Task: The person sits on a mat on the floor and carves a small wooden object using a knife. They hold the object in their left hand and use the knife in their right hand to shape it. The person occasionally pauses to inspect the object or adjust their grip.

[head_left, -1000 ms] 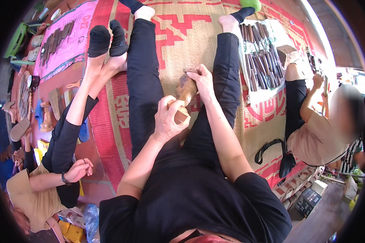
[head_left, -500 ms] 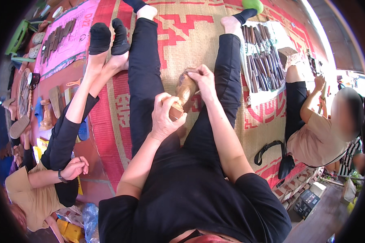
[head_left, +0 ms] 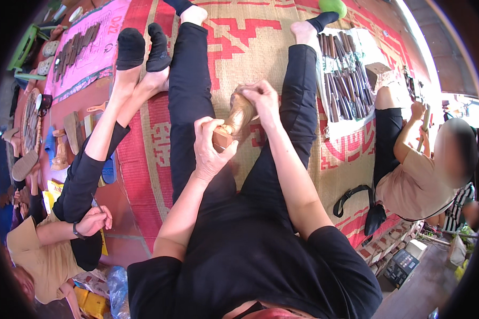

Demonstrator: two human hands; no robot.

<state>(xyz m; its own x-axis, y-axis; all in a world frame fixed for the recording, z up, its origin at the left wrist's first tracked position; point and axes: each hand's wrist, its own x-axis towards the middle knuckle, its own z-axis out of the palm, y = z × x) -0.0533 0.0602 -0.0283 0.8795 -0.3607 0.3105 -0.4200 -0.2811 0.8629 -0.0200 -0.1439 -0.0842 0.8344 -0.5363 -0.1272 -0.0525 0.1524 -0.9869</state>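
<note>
A carved wooden figure (head_left: pixel 241 114) with a smooth golden-brown body and a squared block base (head_left: pixel 223 139) is held slantwise between my legs, above the mat. My left hand (head_left: pixel 209 144) is closed round the base end, thumb on the near side and fingers over the top. At the far end, my right hand (head_left: pixel 262 101) has its fingers bent and pressed on the figure's top. A thin pale edge shows by the right palm; whether a small sheet lies under those fingers is hidden.
A red-and-tan woven mat (head_left: pixel 245 58) lies under my legs. Many wooden-handled carving tools (head_left: pixel 347 85) rest on a sheet at right, others on a pink sheet (head_left: pixel 98 48) at left. One person (head_left: pixel 418 175) sits at right, another (head_left: pixel 50 244) at left. A black strap bag (head_left: pixel 375 218) lies nearby.
The wooden figure's base and my left hand have moved slightly left and away from me. My right hand has shifted a little left along the far end. The left person's hand has moved slightly.
</note>
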